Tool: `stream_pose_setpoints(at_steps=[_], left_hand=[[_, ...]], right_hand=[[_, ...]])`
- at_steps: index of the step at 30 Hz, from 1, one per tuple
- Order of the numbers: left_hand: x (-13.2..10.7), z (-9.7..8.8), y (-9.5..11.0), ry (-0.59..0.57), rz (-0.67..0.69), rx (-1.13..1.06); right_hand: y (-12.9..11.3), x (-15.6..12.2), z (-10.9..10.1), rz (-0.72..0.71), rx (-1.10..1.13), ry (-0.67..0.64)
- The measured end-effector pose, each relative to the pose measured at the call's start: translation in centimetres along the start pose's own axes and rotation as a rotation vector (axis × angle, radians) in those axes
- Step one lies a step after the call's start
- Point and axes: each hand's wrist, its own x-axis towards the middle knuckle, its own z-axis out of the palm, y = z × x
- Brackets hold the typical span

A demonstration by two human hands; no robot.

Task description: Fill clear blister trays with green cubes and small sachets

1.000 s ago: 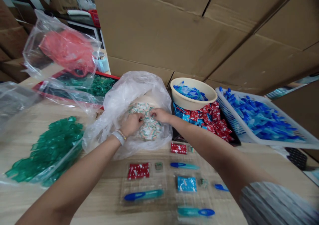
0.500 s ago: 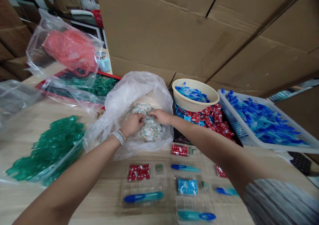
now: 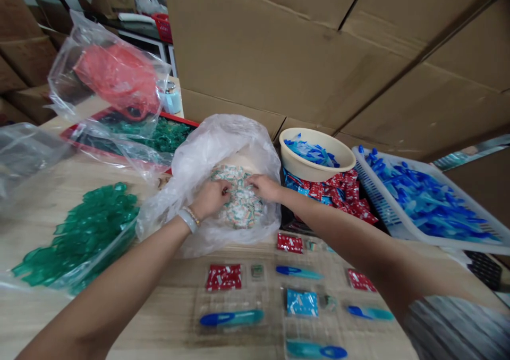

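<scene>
A translucent white plastic bag (image 3: 243,128) lies open on the table, full of small white wrapped pieces (image 3: 241,208) with green and orange marks. Both hands reach into its mouth. My left hand (image 3: 213,198) is closed at the left side of the pieces, thumb and fingers pinched together; whatever they hold is too small to make out. On the right side of the heap, my right hand (image 3: 265,188) has its fingers curled down among the pieces, and its grip is partly hidden. Nearer me are clear plastic trays (image 3: 231,335) holding red packets (image 3: 223,277), a blue packet (image 3: 302,302) and blue-and-teal plastic tools (image 3: 231,317).
Green translucent plastic pieces (image 3: 85,232) are heaped at left, behind them a red-rimmed tray (image 3: 187,120) and a bag of red material (image 3: 119,78). A cream bowl (image 3: 319,174) and white basket (image 3: 398,224) hold blue pieces. Cardboard boxes (image 3: 258,46) stand behind.
The whole view has shifted slightly, so things appear a little further right. Both hands stay in the bag among the wrapped pieces, with only slight finger movement.
</scene>
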Motion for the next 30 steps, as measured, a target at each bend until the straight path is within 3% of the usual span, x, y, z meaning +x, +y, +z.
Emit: stream_pose_setpoints(at_steps=[6, 14, 19, 30], left_hand=[[0.1, 0.0, -0.1, 0.004, 0.054, -0.028], [-0.2, -0.1, -0.1, 0.011, 0.037, -0.016], [-0.3, -0.4, 0.2, 0.012, 0.034, -0.009], [-0.2, 0.3, -0.1, -0.026, 0.060, 0.032]], right_hand=[[-0.2, 1.9, 1.5, 0.080, 0.186, -0.020], [-1.7, 1.5, 1.3, 0.104, 0.036, 0.016], [-2.2, 1.5, 0.8, 0.083, -0.028, -0.048], [-1.9, 2.8, 0.2, 0.087, 0.039, -0.147]])
